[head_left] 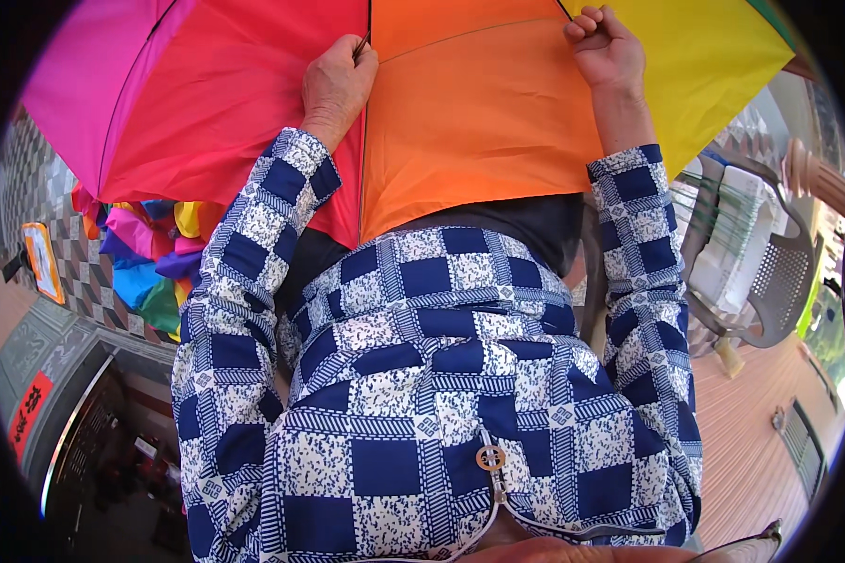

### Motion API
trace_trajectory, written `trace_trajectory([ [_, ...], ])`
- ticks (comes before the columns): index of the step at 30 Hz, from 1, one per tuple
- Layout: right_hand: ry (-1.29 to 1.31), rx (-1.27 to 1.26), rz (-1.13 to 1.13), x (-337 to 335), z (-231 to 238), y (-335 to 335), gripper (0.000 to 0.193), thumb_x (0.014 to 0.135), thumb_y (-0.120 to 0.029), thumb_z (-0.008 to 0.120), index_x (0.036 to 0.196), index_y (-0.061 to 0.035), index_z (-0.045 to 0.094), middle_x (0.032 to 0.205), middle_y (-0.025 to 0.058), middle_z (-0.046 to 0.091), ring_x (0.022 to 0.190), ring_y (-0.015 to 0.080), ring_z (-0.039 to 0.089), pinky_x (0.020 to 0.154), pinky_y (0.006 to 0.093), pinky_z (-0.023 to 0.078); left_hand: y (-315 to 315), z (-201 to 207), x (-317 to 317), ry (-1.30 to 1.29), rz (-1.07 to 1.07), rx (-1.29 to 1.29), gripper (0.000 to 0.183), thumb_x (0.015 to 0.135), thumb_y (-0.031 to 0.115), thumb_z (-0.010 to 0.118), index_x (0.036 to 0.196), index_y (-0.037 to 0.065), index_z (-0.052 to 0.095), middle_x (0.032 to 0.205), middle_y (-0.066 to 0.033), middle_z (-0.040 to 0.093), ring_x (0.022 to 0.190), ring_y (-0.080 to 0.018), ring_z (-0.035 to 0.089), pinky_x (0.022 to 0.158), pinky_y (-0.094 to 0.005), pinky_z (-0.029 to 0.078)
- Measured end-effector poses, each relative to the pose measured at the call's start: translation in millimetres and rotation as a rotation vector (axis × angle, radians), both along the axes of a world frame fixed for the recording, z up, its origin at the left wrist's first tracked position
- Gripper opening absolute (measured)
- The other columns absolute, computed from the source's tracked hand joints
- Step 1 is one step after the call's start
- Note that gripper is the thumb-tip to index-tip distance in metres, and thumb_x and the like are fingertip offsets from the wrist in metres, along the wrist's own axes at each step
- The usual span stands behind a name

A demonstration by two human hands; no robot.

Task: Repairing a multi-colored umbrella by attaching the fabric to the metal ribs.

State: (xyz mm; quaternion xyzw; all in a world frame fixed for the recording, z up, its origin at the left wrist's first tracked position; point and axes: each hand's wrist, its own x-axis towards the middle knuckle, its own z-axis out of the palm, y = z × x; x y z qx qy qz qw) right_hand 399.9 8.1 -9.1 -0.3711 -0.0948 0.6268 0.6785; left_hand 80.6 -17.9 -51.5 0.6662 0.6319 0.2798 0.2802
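left hand [338, 86] pinches the rainbow-panelled umbrella's [483, 122] dark rib [363, 141]; right hand [612, 54] curled, grip unclear.

Cuffs [635, 161] just behind the bare left hand [338, 86] and right hand [610, 54] finish a navy-and-white checked jacket [422, 375] with speckled squares and striped bands, its zip [499, 496] and round brown button [490, 457] lying farther from the grip.

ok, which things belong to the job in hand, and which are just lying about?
In the job:
multicoloured umbrella
left hand, pinching at it
right hand, beside it

Seemingly lying about:
grey chair
white bundle
orange-edged board
cloth heap, possibly related
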Motion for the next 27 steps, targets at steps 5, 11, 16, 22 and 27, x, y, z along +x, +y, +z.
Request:
trace_trajectory([
  [5,0.096,0.315,0.245,30.5,-16.4,1.4,0.011,0.092,-0.011,0.046,0.092,-0.0008,0.051,0.082,0.0076,0.055,0.07,0.0169,0.05,0.066,0.0307,0.044,-1.9,1.8,2.2,-0.004,-0.002,-0.01,0.02,0.082,0.026,0.054,0.083,0.006,0.059,0.074,-0.017,0.062,0.075,-0.0369,0.06,0.064,-0.0447,0.047],
  [11,0.014,0.057,0.014,29.4,-6.3,1.8,0.012,0.094,-0.01,0.038,0.088,-0.0025,0.044,0.08,0.0076,0.049,0.068,0.0192,0.045,0.065,0.0326,0.04,-4.9,6.2,3.6,0.062,0.02,-0.026,0.021,0.082,0.027,0.055,0.084,0.006,0.058,0.076,-0.0183,0.062,0.077,-0.0382,0.06,0.066,-0.0464,0.047],
  [16,0.113,0.14,0.1,40.3,-7.7,-0.4,0.013,0.093,-0.01,0.039,0.083,-0.0041,0.043,0.074,0.0051,0.044,0.063,0.0167,0.042,0.062,0.0307,0.038,-4.8,7.1,5.2,0.078,0.021,-0.048,0.022,0.082,0.027,0.055,0.086,0.006,0.058,0.077,-0.0181,0.063,0.078,-0.0385,0.06,0.067,-0.0467,0.047],
  [22,0.083,0.17,0.13,39.3,-2.1,-4.7,0.011,0.092,-0.01,0.04,0.082,-0.0053,0.043,0.071,0.0035,0.042,0.06,0.015,0.04,0.06,0.0289,0.035,-5.5,4.0,7.1,0.119,0.048,0.004,0.019,0.081,0.025,0.059,0.084,0.006,0.056,0.071,-0.0111,0.061,0.07,-0.0289,0.06,0.063,-0.0391,0.046],
  [27,0.074,0.195,0.137,37.3,2.9,-6.6,0.011,0.091,-0.009,0.041,0.08,-0.0056,0.043,0.071,0.003,0.042,0.06,0.0147,0.04,0.06,0.0287,0.035,-5.5,4.9,6.8,0.086,0.037,-0.026,0.022,0.081,0.027,0.057,0.091,0.007,0.057,0.081,-0.016,0.064,0.079,-0.0379,0.06,0.068,-0.0469,0.047],
])
